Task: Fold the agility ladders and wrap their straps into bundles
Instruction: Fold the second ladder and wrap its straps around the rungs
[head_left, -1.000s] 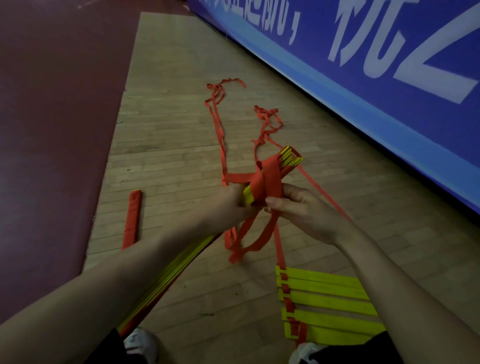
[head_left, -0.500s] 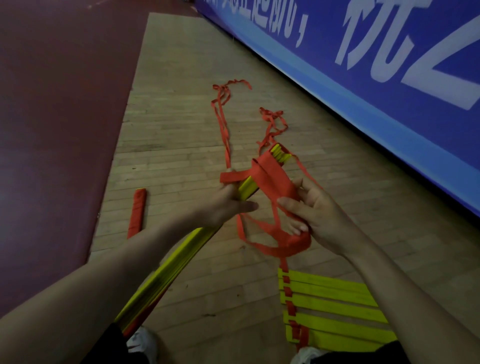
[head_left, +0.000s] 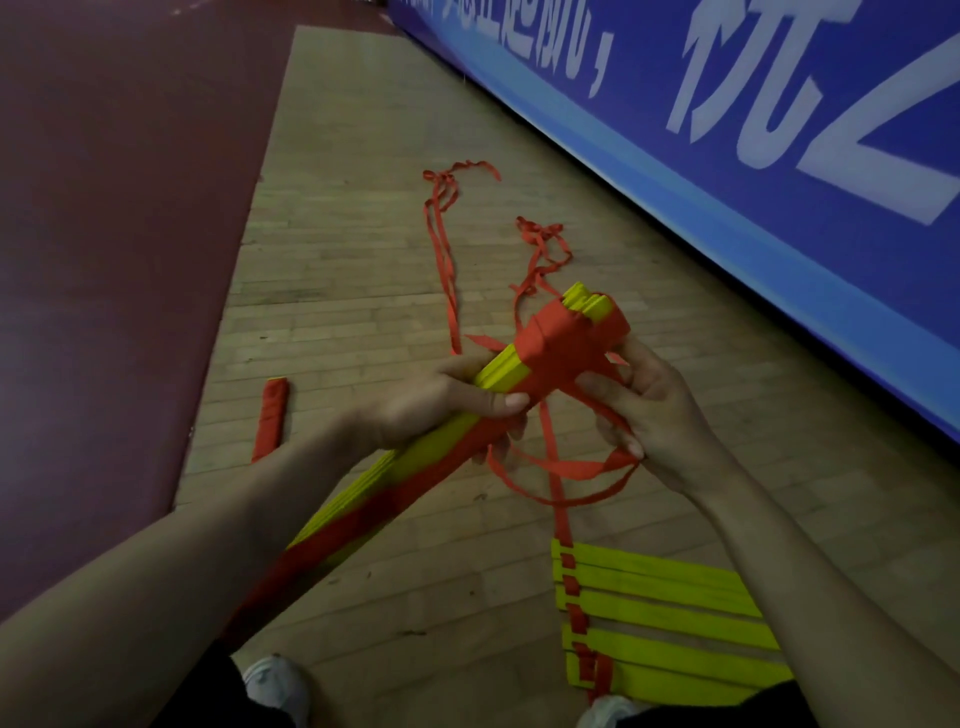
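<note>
I see the folded ladder (head_left: 501, 366), a stack of yellow rungs, held aslant above the wood floor (head_left: 363, 156); the left hand (head_left: 441, 400) is curled round its middle; the red strap (head_left: 561, 338) is wound about its far end; the right hand (head_left: 660, 410) pinches a loose loop just right of it; nearer lies a second ladder (head_left: 665, 613), flat; left of it a red bundle (head_left: 272, 415); beyond, a blue banner (head_left: 675, 182), its white characters cropped, unreadable.

Bare wooden floor (head_left: 353, 156) lies open ahead and left, out to the maroon court (head_left: 104, 234). A blue banner wall (head_left: 779, 291) closes the right side. Loose red straps (head_left: 445, 270) trail across the middle; a red bundle (head_left: 272, 421) lies left, seemingly at the maroon edge; flat yellow rungs (head_left: 665, 613) cover the floor lower right
</note>
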